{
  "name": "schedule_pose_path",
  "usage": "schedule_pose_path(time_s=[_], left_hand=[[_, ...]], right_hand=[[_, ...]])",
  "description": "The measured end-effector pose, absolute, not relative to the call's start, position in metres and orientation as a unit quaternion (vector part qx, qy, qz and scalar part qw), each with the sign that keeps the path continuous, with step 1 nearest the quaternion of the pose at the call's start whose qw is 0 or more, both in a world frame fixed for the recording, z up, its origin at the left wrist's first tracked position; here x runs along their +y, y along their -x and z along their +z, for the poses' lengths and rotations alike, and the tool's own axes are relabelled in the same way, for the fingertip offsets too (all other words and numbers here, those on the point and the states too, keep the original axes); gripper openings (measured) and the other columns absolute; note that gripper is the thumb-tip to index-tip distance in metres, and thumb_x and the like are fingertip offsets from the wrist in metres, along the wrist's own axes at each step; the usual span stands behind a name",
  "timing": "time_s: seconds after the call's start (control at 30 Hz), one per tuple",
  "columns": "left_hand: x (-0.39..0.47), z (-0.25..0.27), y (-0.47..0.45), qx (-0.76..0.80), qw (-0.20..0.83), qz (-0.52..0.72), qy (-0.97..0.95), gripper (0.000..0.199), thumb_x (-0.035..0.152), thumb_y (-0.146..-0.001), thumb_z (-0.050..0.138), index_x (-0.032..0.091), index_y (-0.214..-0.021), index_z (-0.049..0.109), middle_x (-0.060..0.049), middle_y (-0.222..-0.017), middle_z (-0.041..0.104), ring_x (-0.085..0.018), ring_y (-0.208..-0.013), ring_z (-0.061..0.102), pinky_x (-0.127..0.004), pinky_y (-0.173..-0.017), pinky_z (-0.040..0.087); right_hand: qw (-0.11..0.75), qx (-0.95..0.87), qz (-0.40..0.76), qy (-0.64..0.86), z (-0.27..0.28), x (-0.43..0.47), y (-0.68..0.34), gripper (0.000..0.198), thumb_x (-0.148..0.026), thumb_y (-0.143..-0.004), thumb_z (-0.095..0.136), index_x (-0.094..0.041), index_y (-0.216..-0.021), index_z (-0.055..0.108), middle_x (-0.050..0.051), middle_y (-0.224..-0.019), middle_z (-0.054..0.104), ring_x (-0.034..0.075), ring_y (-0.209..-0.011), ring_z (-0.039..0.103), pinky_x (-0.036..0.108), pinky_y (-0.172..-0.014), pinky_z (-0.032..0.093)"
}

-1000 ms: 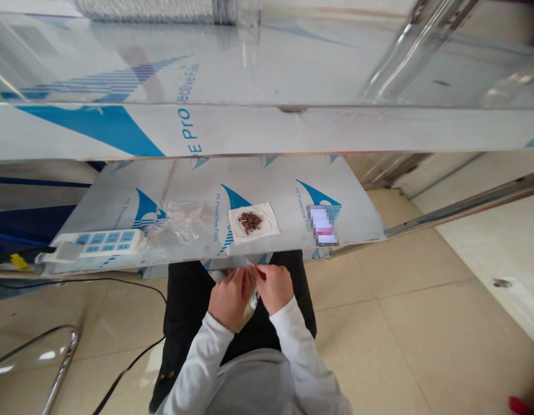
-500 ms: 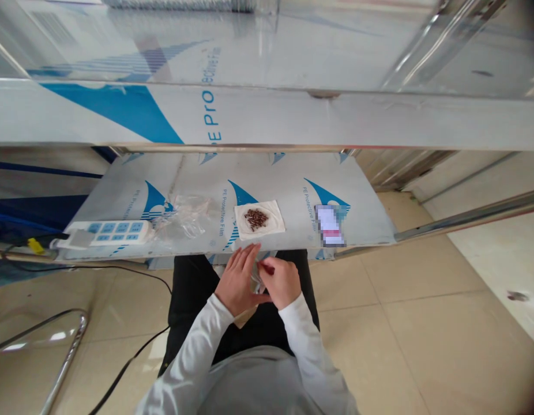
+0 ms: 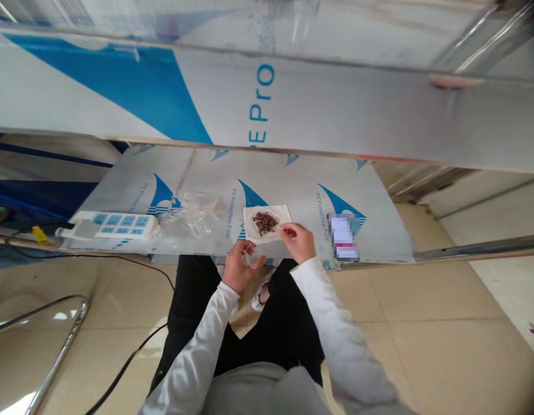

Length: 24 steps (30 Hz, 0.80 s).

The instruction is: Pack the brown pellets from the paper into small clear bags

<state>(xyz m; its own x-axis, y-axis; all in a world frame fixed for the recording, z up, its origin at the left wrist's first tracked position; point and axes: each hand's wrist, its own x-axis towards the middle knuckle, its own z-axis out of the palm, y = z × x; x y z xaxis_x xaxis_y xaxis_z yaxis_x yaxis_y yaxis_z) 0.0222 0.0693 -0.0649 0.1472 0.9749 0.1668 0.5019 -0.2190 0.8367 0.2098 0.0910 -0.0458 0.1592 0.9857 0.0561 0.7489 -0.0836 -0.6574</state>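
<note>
My left hand (image 3: 239, 268) is at the front edge of the shelf, its fingers curled around a clear plastic piece (image 3: 251, 260) whose exact form is hard to make out. My right hand (image 3: 299, 242) is at the lower right edge of a white square pad (image 3: 251, 231), thumb and fingertips pinched together; anything between them is too small to tell. On the pad lies a heap of small, dark brown, elongated pieces (image 3: 266, 222).
A white power strip (image 3: 124, 225) with blue sockets lies at the left of the shelf (image 3: 284, 176). Beside it is a crumpled clear plastic bag (image 3: 200, 213). A phone (image 3: 343, 237) lies to the right. A wide film-covered panel (image 3: 336, 109) overhangs the back.
My hands have moved apart. The right went up and right to the pad's edge; the left stayed near the shelf front with the clear plastic. The camera view has shifted slightly.
</note>
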Motion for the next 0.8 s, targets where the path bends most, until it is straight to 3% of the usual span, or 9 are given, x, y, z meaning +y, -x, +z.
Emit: schedule_pose_path(time_s=[0.17,0.5,0.8], left_hand=[[0.073,-0.081,-0.021,0.559,0.296,0.376,-0.678,0.029,0.031,-0.071,0.069,0.02,-0.092,0.052,0.0,-0.082,0.062,-0.017,-0.077,0.063,-0.03,-0.075,0.049],[0.102,-0.092,-0.021,0.555,0.265,0.362,-0.701,0.026,0.022,-0.071,0.068,0.018,-0.093,0.055,-0.004,-0.084,0.065,-0.019,-0.082,0.064,-0.033,-0.077,0.05],[0.126,-0.092,-0.029,0.551,0.252,0.382,-0.698,0.027,0.023,-0.072,0.067,0.02,-0.096,0.056,-0.003,-0.084,0.065,-0.018,-0.081,0.064,-0.033,-0.079,0.05]], right_hand=[[0.206,-0.653,0.2,0.701,-0.091,0.148,-0.231,0.021,-0.009,-0.073,0.067,-0.014,-0.093,0.069,0.009,-0.097,0.067,0.015,-0.077,0.063,0.029,-0.081,0.05],[0.133,-0.684,0.164,0.698,-0.105,0.159,-0.219,0.02,-0.016,-0.087,0.055,-0.016,-0.099,0.071,0.011,-0.102,0.069,0.019,-0.092,0.063,0.027,-0.086,0.046],[0.126,-0.667,0.146,0.72,-0.1,0.162,-0.217,0.023,-0.009,-0.078,0.057,-0.019,-0.09,0.074,0.009,-0.096,0.072,0.021,-0.087,0.065,0.027,-0.082,0.048]])
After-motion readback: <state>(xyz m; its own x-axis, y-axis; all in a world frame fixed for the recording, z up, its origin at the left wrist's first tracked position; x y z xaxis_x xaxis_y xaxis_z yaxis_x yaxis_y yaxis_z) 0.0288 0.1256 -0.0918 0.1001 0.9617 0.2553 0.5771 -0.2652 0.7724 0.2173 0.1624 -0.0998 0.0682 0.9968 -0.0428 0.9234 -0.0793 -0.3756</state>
